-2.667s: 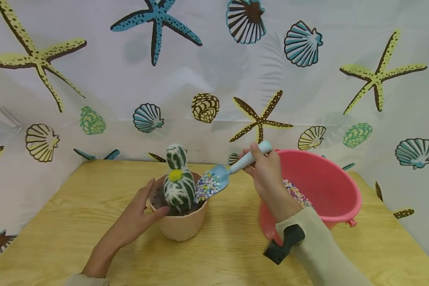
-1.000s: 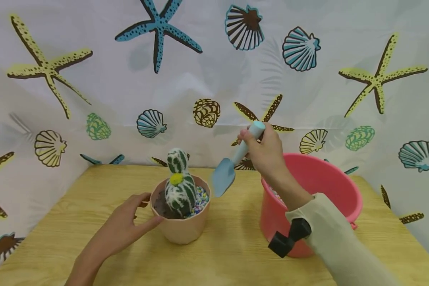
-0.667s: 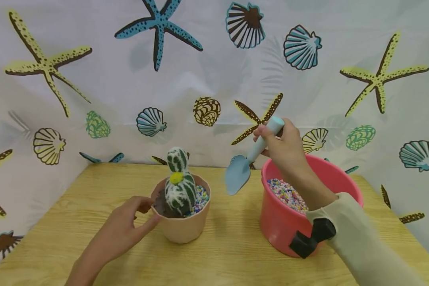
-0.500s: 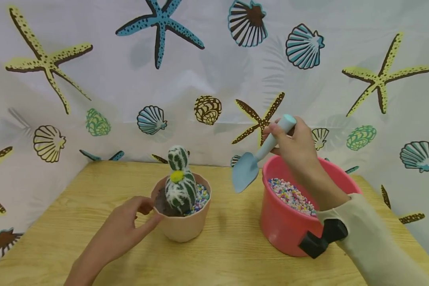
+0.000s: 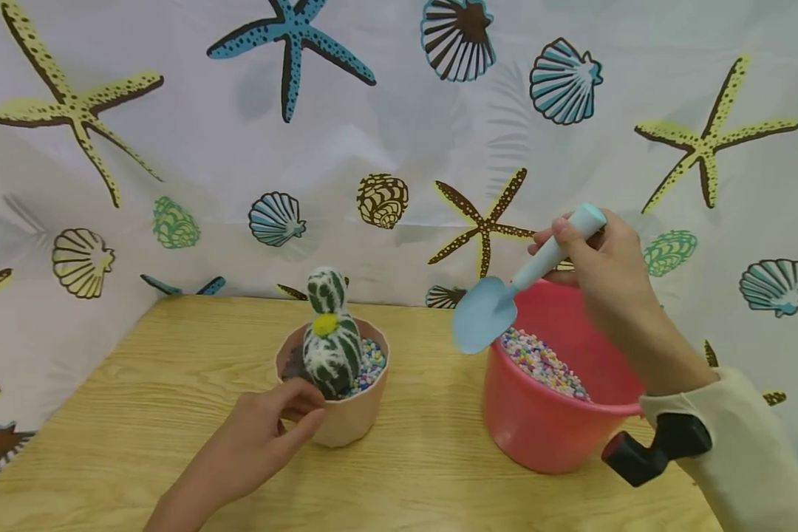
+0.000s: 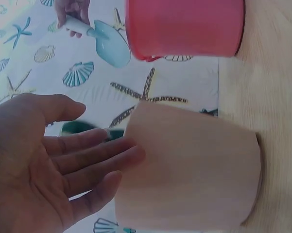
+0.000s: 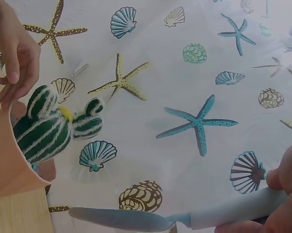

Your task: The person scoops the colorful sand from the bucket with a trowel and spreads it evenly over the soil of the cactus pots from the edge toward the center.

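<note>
My right hand (image 5: 615,277) grips a light blue trowel (image 5: 484,314) by its handle, the blade bare and pointing down-left beside the bucket's left rim. In the right wrist view the trowel (image 7: 121,219) appears nearly edge-on. A green-and-white cactus (image 5: 332,358) with a yellow flower stands in a peach pot (image 5: 349,425). Colourful beads (image 5: 372,360) lie right of the cactus, dark soil on its left. My left hand (image 5: 259,436) is at the pot's front left rim with loosely bent fingers; the left wrist view shows its fingertips overlapping the pot (image 6: 194,170), holding nothing.
A red bucket (image 5: 545,436) stands to the right on the wooden table (image 5: 432,473), with more colourful beads (image 5: 541,366) inside. Behind rises a white curtain (image 5: 399,133) printed with shells and starfish.
The trowel, earlier tipping beads into the pot, has emptied and moved right to the bucket with my right hand. My left hand has shifted from the pot's left side toward its front.
</note>
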Demonstrator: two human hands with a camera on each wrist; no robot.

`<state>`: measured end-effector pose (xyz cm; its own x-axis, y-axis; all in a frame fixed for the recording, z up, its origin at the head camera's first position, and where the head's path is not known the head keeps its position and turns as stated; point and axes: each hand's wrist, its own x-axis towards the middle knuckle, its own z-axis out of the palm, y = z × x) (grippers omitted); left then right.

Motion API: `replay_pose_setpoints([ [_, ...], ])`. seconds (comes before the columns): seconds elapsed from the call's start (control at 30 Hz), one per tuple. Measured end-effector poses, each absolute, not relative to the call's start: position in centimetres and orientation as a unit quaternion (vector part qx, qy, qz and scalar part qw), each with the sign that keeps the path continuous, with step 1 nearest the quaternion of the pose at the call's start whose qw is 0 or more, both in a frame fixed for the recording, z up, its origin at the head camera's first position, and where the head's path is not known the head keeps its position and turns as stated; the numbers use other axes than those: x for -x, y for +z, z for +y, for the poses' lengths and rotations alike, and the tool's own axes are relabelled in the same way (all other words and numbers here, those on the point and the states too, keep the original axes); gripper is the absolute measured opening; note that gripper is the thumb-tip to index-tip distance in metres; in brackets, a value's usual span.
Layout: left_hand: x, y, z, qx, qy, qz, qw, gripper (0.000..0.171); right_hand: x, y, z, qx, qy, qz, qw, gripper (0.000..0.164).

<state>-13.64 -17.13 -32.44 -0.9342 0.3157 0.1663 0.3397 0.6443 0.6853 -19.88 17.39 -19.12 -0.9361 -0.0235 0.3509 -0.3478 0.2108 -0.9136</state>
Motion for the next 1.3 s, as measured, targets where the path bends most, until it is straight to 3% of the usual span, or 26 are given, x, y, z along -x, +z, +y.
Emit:
replay_pose_setpoints([
  [0.43, 13.6, -32.4, -13.5, 0.178, -0.425, -0.888, -0.002, 0.032, 19.5, -19.0, 22.0, -0.108, 0.664, -0.733, 0.099, 0.024],
  [0.63, 13.3, -32.9, -10.7, 0.119, -0.483, -0.866, -0.046, 0.048, 19.2, -18.7, 23.9, -0.096, 0.684, -0.712, 0.124, 0.029],
  [0.83, 13.3, -33.5, -8.3, 0.178, -0.471, -0.864, -0.032, 0.051, 19.0, -19.5, 26.0, -0.072, 0.668, -0.724, 0.153, 0.037],
  [1.13, 14.2, -32.5, -5.7, 0.208, -0.456, -0.865, -0.029, 0.061, 19.1, -21.3, 27.8, -0.047, 0.682, -0.715, 0.144, 0.033],
  [1.3, 15.1, -32.4, -4.3, 0.202, -0.452, -0.869, -0.021, 0.066, 19.8, -22.3, 28.0, -0.036, 0.692, -0.710, 0.130, 0.021],
])
